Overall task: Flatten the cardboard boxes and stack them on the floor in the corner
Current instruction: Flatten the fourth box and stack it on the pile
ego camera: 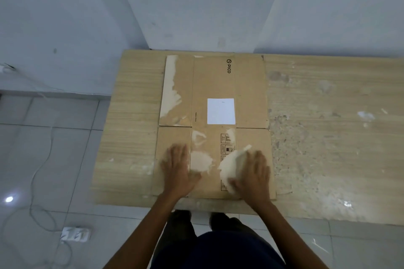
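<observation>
Head: flattened box (214, 85) lies pressed beneath left hand (178, 168), right hand (251, 172).

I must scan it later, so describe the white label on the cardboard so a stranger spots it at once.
Start at the wooden table pushed against the wall, where a flattened cardboard box lies. Near the box's middle, nearer the person than the PICO logo, sits the white label. It is a clean-edged bright square, unlike the ragged pale torn patches around it.

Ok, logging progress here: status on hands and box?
Both flat on box: left hand, right hand. Flattened, on table, not floor yet. Nothing in the way.
</observation>
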